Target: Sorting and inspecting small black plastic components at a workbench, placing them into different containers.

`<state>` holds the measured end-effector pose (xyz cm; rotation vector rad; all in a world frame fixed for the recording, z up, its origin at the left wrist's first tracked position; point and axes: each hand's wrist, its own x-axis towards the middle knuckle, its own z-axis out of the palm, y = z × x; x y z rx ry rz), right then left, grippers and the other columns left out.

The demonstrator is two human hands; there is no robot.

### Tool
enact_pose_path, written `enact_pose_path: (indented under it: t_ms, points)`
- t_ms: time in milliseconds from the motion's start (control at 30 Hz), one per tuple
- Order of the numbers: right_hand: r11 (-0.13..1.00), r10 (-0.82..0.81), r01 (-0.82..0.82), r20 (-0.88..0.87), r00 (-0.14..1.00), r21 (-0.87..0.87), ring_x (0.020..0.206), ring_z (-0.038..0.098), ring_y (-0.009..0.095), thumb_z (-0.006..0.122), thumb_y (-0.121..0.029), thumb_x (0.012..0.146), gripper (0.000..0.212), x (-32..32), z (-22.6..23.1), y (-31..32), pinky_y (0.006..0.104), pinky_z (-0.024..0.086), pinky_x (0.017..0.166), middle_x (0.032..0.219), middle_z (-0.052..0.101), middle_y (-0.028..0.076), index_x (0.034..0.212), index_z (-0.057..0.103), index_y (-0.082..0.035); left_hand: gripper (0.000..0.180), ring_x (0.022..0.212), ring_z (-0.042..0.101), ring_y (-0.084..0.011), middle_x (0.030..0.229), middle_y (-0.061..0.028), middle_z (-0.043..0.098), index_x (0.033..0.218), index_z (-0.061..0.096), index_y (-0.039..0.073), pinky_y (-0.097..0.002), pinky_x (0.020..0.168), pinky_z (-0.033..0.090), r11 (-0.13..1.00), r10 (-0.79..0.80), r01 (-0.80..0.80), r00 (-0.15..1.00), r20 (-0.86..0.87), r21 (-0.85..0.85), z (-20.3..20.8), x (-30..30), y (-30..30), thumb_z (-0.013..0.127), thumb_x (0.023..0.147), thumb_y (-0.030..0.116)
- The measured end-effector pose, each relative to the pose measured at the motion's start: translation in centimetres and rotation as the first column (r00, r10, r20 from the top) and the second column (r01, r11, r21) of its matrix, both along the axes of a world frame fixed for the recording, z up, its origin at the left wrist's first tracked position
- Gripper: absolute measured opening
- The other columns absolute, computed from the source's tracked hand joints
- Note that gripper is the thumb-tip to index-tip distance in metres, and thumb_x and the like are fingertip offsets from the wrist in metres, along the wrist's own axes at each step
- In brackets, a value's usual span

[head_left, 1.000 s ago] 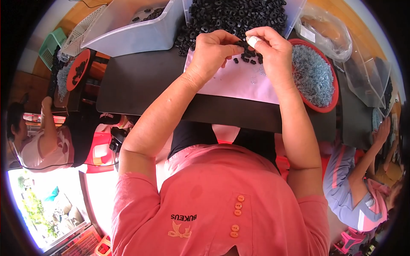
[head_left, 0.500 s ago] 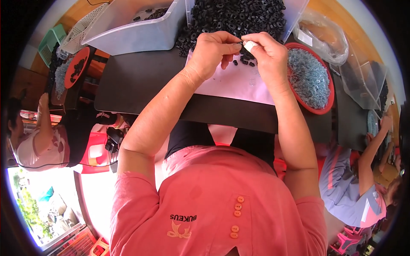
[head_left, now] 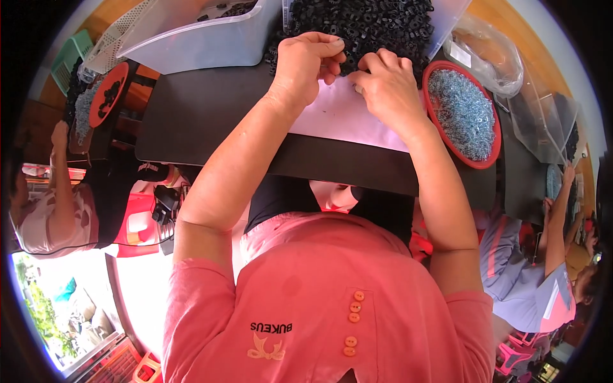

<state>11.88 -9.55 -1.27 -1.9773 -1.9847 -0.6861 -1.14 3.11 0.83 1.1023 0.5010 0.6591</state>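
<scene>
My left hand [head_left: 305, 67] is raised over the front of a heap of small black plastic parts [head_left: 361, 22]. Its thumb and forefinger are pinched together; what they hold, if anything, is too small to make out. My right hand [head_left: 389, 89] reaches down palm-first at the near edge of the heap, fingers curled, their tips partly hidden. The two hands are apart. Beneath them a pale pinkish sheet [head_left: 348, 121] lies on the dark table [head_left: 204, 121].
Right of the sheet, a red oval basin [head_left: 479, 165] holds many small clear bluish pieces [head_left: 465, 115]. A translucent bin [head_left: 191, 48] stands at back left; a clear plastic bag [head_left: 491, 60] lies at back right. People work at tables on both sides.
My hands, fingertips together before, have separated. The left has moved slightly up and left; the right has turned palm down onto the sheet by the heap, covering where loose black parts lay.
</scene>
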Motion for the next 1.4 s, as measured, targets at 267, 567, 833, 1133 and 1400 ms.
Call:
enact_pose_path:
  t_ms: [267, 567, 833, 1133, 1400]
  points:
    - [1.0, 0.024, -0.023, -0.121, 0.992, 0.008, 0.093, 0.056, 0.023, 0.066, -0.013, 0.074, 0.005, 0.1, 0.5, 0.0, 0.0401, 0.039, 0.079, 0.088, 0.061, 0.003, 0.077, 0.07, -0.012, 0.013, 0.061, 0.058, -0.017, 0.079, -0.0123, 0.065, 0.094, 0.064, -0.005, -0.0277, 0.051, 0.044, 0.998, -0.027, 0.028, 1.0, -0.015, 0.048, -0.6, 0.4, 0.1, 0.064, 0.088, 0.006]
    - [0.966, 0.231, 0.043, -0.925, 0.303, 0.255, 0.076, 0.059, 0.009, 0.061, -0.006, 0.084, 0.019, 1.5, 2.7, -1.0, 0.0247, 0.046, 0.069, 0.081, 0.069, 0.005, 0.099, 0.072, -0.002, 0.017, 0.066, 0.062, -0.0149, 0.083, -0.0121, 0.068, 0.103, 0.065, -0.007, -0.0261, 0.051, 0.046, 0.959, -0.104, 0.126, 0.99, -0.097, 0.254, -0.6, 0.9, -1.6, 0.062, 0.09, 0.003]
    - [0.969, 0.238, 0.005, -0.946, 0.221, 0.246, 0.08, 0.062, 0.011, 0.061, -0.007, 0.085, 0.018, 1.3, 2.9, -1.1, 0.0252, 0.048, 0.075, 0.083, 0.07, 0.006, 0.098, 0.071, 0.001, 0.016, 0.065, 0.061, -0.0146, 0.082, -0.0119, 0.067, 0.102, 0.065, -0.007, -0.026, 0.051, 0.046, 0.961, -0.111, 0.13, 0.99, -0.09, 0.242, -0.3, 0.8, -2.1, 0.062, 0.09, 0.004]
    - [0.971, 0.231, 0.037, -0.963, 0.138, 0.238, 0.077, 0.06, 0.011, 0.061, -0.008, 0.086, 0.017, 0.7, 2.8, -0.8, 0.0252, 0.048, 0.073, 0.079, 0.067, 0.006, 0.096, 0.071, 0.002, 0.014, 0.062, 0.059, -0.0147, 0.08, -0.0117, 0.067, 0.1, 0.064, -0.006, -0.026, 0.05, 0.045, 0.973, -0.13, 0.142, 0.988, -0.08, 0.18, -0.2, 0.6, -2.1, 0.062, 0.09, 0.004]
    - [0.987, 0.149, 0.066, -0.988, -0.037, 0.147, 0.076, 0.06, 0.011, 0.061, -0.01, 0.087, 0.017, 0.4, 3.4, -1.0, 0.0252, 0.047, 0.071, 0.079, 0.066, 0.005, 0.096, 0.07, 0.001, 0.011, 0.058, 0.058, -0.0122, 0.073, -0.0082, 0.065, 0.091, 0.065, -0.005, -0.0237, 0.047, 0.043, 0.972, -0.127, 0.134, 0.991, -0.051, 0.195, -0.3, 0.7, -2.1, 0.064, 0.087, 0.005]
